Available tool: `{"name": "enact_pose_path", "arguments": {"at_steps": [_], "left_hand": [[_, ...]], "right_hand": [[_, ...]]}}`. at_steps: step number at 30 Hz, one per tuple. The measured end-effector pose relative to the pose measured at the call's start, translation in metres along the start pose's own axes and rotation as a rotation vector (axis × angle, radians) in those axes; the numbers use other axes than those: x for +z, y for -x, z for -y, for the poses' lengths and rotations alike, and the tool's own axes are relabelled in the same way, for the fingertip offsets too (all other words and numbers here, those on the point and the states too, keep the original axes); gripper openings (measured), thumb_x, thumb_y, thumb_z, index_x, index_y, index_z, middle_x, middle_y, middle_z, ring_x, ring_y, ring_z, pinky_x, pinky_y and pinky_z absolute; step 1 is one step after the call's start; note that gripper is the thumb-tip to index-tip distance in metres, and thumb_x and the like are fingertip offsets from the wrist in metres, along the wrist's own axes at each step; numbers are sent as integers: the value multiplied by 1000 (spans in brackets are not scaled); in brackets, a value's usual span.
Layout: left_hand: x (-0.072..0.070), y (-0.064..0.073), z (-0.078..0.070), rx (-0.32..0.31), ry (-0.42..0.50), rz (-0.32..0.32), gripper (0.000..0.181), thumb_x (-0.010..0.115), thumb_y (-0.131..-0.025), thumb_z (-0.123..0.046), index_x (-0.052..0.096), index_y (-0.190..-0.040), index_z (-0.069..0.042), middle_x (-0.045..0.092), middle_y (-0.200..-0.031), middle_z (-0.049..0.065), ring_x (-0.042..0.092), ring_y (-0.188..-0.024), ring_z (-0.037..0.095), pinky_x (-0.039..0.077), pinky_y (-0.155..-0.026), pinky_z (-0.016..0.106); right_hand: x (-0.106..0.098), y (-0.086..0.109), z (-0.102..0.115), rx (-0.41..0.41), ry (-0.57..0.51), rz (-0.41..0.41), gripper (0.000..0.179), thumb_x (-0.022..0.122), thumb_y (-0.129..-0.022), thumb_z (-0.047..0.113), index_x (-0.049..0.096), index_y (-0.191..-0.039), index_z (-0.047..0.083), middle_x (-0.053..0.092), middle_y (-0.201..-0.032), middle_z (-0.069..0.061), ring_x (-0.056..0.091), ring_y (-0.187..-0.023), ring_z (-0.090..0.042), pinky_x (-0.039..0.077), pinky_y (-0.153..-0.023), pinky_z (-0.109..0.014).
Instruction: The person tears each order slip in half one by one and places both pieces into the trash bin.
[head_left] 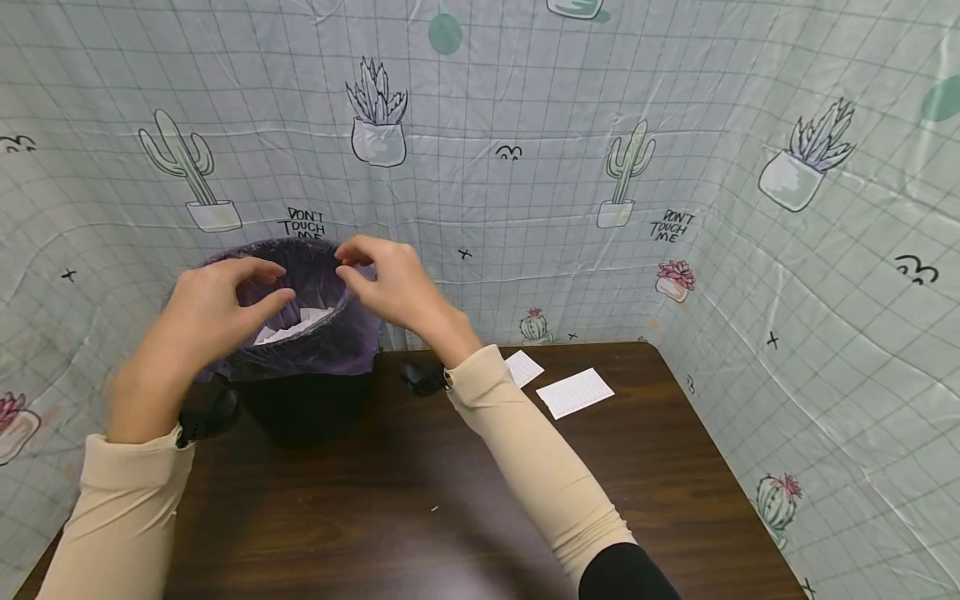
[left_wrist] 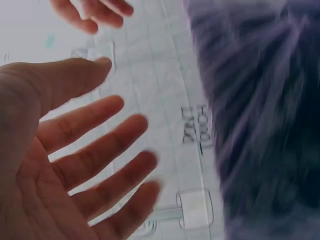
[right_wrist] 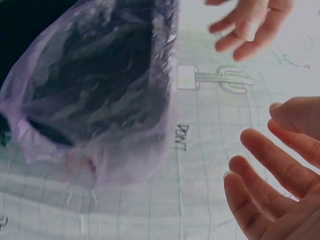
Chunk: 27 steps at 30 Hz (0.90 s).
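A black bin (head_left: 307, 412) stands at the back left of the table, with a thin purple bag (head_left: 352, 337) lining it and folded down over its rim. White paper (head_left: 300, 323) lies inside. My left hand (head_left: 213, 312) is over the bin's near left side, its fingers loosely bent and spread, holding nothing. Over the right side of the rim hovers my right hand (head_left: 393, 279), its fingers also relaxed and empty. In the right wrist view a gap separates the right fingers (right_wrist: 270, 165) from the bag (right_wrist: 95, 95).
Two white paper slips, a smaller one (head_left: 524, 367) and a larger lined one (head_left: 575, 392), lie on the brown table (head_left: 420, 467) at the back right. A tiny pale scrap (head_left: 434, 508) lies nearer the front. Behind hangs a curtain (head_left: 465, 200) printed with cacti.
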<state>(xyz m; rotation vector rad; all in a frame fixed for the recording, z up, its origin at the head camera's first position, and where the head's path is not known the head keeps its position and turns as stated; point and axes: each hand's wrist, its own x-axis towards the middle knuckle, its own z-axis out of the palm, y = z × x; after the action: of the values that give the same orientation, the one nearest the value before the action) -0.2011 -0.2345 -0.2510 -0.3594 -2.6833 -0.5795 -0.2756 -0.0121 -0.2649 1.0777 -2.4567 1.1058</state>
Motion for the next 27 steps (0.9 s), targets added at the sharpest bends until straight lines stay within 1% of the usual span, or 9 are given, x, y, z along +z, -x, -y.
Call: {"name": "enact_pose_path", "arguments": {"at_steps": [3, 5, 7, 9, 12, 16, 19, 23, 27], "left_hand": [[6, 3, -12, 16, 7, 7, 46, 76, -93, -28, 67, -128, 2, 66, -126, 30, 58, -116, 49, 43, -97, 65], [12, 5, -20, 24, 13, 6, 51, 78, -91, -29, 65, -130, 2, 63, -132, 30, 51, -126, 53, 37, -105, 68], [18, 7, -28, 43, 19, -3, 55, 79, -90, -31, 64, -131, 1, 62, -133, 30, 50, -127, 54, 36, -106, 69], [26, 10, -35, 58, 29, -4, 57, 80, -90, -33, 63, -133, 1, 61, -135, 28, 50, -127, 52, 37, -105, 69], [38, 15, -45, 100, 57, -20, 58, 81, -89, -32, 63, -134, -1, 63, -134, 25, 54, -125, 47, 42, -103, 66], [56, 19, -56, 149, 105, -35, 58, 82, -87, -32, 64, -135, -4, 65, -133, 20, 59, -125, 41, 46, -104, 61], [70, 22, -62, 161, 130, 1, 60, 81, -88, -37, 63, -137, -6, 65, -135, 16, 60, -126, 38, 47, -104, 58], [89, 26, -68, 140, 140, 70, 67, 78, -88, -47, 61, -140, -10, 64, -138, 12, 61, -127, 35, 49, -103, 56], [115, 32, -72, 121, 134, 95, 72, 77, -85, -54, 60, -142, -13, 63, -141, 10, 60, -130, 35, 48, -103, 58]], "right_hand": [[-4, 9, -6, -16, 17, -19, 24, 64, -103, 17, 70, -123, 6, 73, -122, -7, 66, -116, -19, 51, -99, -27], [-7, 15, -12, -26, 36, -35, 24, 64, -102, 16, 70, -123, 5, 73, -123, -7, 67, -117, -19, 51, -100, -28], [-10, 21, -19, -29, 51, -48, 25, 65, -102, 16, 69, -124, 5, 73, -124, -8, 66, -118, -20, 51, -101, -30], [-14, 27, -28, -31, 72, -64, 26, 65, -101, 15, 69, -124, 4, 72, -124, -9, 66, -118, -21, 51, -102, -32], [-19, 37, -43, -26, 91, -83, 27, 66, -101, 15, 69, -125, 3, 72, -124, -11, 66, -118, -24, 51, -102, -36], [-24, 52, -65, 27, 112, -75, 31, 67, -100, 16, 67, -128, 4, 69, -129, -12, 63, -123, -27, 49, -106, -40], [-26, 65, -82, 86, 126, -51, 35, 67, -101, 18, 65, -133, 5, 67, -134, -12, 59, -130, -29, 46, -110, -43], [-25, 83, -108, 154, 132, -25, 41, 67, -100, 22, 62, -138, 5, 63, -140, -13, 54, -137, -31, 43, -114, -46], [-20, 102, -134, 211, 133, 0, 49, 68, -100, 29, 59, -142, 5, 59, -145, -14, 51, -140, -32, 42, -115, -49]]}}
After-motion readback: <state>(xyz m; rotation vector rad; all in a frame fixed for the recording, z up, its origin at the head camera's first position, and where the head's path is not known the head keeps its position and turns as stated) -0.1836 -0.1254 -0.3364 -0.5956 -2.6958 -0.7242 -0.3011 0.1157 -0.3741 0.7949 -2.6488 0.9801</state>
